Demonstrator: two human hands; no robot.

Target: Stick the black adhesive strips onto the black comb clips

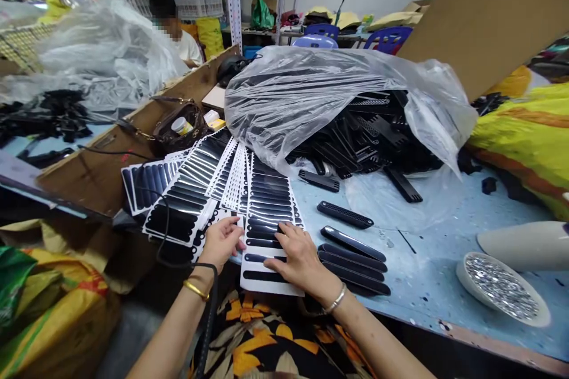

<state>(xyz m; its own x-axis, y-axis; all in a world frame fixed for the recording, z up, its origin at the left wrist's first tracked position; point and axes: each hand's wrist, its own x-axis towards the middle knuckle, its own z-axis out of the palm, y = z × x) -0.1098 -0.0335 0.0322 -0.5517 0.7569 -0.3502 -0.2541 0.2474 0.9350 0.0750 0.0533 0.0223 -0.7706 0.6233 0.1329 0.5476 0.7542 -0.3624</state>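
1. In the head view, our left hand (222, 244) was at the left edge of the nearest strip sheet (267, 288), fingers curled; we couldn't tell whether they gripped. Our right hand (300, 254) lay across it, fingers apart.
2. We judged the work partly done: white backing showed at its near end, but many black strips remained.
3. We counted one plastic bag (284, 89) far, one bowl (478, 303) right; overlapping fanned sheets (178, 219) defied counting.

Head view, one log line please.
right hand: on black-strip sheet | left hand: by that sheet's left edge, contact unclear | beyond: plastic bag, black parts
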